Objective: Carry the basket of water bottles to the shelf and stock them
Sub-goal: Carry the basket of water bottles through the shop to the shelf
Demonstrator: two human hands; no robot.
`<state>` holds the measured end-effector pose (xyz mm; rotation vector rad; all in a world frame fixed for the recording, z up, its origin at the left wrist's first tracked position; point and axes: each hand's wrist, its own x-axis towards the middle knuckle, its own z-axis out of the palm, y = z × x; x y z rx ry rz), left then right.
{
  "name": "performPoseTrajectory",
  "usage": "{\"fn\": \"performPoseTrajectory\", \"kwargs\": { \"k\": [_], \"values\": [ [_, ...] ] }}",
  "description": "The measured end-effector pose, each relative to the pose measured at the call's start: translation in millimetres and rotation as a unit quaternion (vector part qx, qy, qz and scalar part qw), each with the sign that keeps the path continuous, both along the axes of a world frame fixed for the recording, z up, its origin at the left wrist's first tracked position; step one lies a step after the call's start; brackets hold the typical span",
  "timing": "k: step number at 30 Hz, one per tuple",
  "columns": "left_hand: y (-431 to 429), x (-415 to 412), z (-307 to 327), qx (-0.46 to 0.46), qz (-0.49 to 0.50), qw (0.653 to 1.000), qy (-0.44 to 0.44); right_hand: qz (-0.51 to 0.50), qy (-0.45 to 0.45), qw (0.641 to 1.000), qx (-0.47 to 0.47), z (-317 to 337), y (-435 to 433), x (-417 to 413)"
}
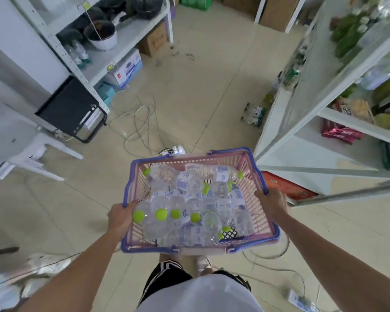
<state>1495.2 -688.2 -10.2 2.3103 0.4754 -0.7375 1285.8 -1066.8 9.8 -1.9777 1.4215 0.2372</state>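
I hold a pink basket (250, 174) with a blue rim above the floor in front of me. Several clear water bottles (189, 210) with green caps lie piled inside it. My left hand (119, 218) grips the basket's left rim, fingers curled over the edge. My right hand (271, 202) grips the right rim. A white shelf unit (306, 140) stands just to the right of the basket. Another white shelf unit (119, 45) stands at the upper left, with a few bottles (78, 52) on it.
Loose cables (140, 122) and a power strip (178, 150) lie on the tiled floor ahead. Bottles (254, 114) stand on the floor beside the right shelf. A black box (70, 109), a white stool (16, 145) and cartons (127, 67) sit at left. Another power strip (302, 301) lies behind me.
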Motion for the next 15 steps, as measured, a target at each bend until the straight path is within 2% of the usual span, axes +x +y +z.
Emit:
{"fn": "performPoseTrajectory", "kwargs": {
  "k": [6,15],
  "values": [
    [-55.2,135.8,-11.9,0.008,-0.055,0.998,0.009,-0.028,0.015,0.999,-0.035,-12.3,-38.2,96.2],
    [-175.8,293.9,1.3,0.031,-0.097,0.995,-0.014,-0.101,-0.012,0.995,0.022,-22.5,-128.8,216.9]
  ]
}}
